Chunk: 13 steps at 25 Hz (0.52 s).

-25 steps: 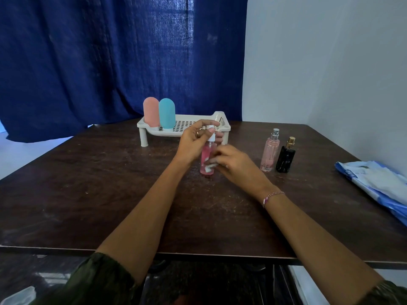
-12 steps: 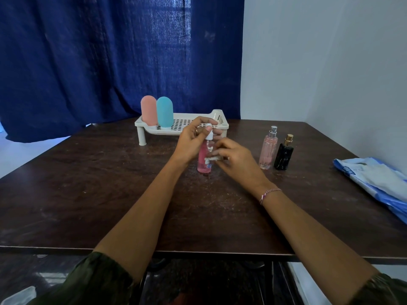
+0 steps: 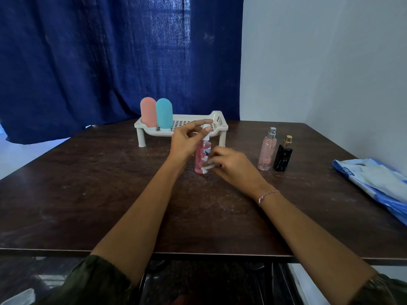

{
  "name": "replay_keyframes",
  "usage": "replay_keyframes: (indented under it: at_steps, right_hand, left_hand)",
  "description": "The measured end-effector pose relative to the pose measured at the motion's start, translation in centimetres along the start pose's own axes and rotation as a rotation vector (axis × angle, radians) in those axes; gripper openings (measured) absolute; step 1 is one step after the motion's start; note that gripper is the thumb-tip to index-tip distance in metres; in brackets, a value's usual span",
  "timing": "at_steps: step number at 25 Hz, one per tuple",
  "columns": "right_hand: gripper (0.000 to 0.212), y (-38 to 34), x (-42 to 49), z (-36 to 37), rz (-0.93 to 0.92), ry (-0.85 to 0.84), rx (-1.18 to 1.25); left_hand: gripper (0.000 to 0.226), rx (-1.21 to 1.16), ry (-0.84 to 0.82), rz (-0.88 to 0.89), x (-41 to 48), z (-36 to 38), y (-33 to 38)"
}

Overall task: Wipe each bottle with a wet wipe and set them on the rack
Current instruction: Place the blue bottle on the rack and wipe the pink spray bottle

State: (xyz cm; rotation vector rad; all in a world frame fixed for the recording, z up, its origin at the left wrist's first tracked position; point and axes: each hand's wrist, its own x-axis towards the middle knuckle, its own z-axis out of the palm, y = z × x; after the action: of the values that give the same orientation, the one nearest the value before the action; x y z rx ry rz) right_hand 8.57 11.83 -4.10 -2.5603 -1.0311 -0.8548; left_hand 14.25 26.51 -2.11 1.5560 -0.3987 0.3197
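In the head view, the pink spray bottle (image 3: 201,158) is kept upright on the tabletop (image 3: 110,194), just in front of the white rack (image 3: 217,121). Its white nozzle is pinched by the fingers (image 3: 206,129) of the left hand (image 3: 186,142), while a folded wet wipe (image 3: 208,168) is pressed against the lower body by the closed fingers of the right hand (image 3: 233,166). The wiping step is judged to be in hand. Two capsule bottles (image 3: 156,113) are already seated on the rack; a clear pink bottle (image 3: 267,150) and a black bottle (image 3: 283,156) are left unwiped nearby. Next, a lift onto the rack's free grid is called for.
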Motion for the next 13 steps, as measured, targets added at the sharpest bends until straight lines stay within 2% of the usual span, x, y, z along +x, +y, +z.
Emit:
replay_keyframes:
  at_steps: [4, 6, 9, 13]
  right_hand:
    - [0.02, 0.23, 0.0, -0.63, 0.101, 0.253, 0.073]
    - [0.02, 0.27, -0.02, -0.81, 0.14, 0.312, 0.085]
    - [0.02, 0.11, 0.01, -0.58, 0.116, 0.299, 0.044]
    - [0.021, -0.17, 0.03, -0.17, 0.057, 0.172, 0.041]
  left_hand:
    - [0.026, -0.018, -0.048, 0.013, -0.28, 0.43, 0.14]
    - [0.025, -0.034, -0.067, -0.019, -0.4, 0.71, 0.16]
    - [0.022, -0.059, -0.065, -0.049, -0.27, 0.59, 0.14]
    - [0.024, -0.059, 0.013, -0.089, 0.25, 0.05, -0.16]
